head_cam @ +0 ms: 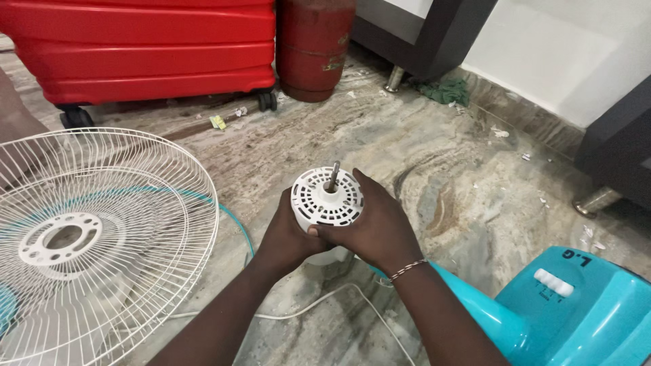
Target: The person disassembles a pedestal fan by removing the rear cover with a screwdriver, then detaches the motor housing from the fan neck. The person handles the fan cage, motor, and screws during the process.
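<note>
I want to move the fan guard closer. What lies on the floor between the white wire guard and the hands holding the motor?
In the head view, only a thin teal ring edge beside the guard, then bare floor.

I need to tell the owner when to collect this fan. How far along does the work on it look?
Looks done: the white wire grille is off and lies on the floor, and the motor shaft stands bare. In hand: the left hand and right hand clasp the white vented motor housing. Left: the housing looks closed, with the turquoise base alongside.
</note>
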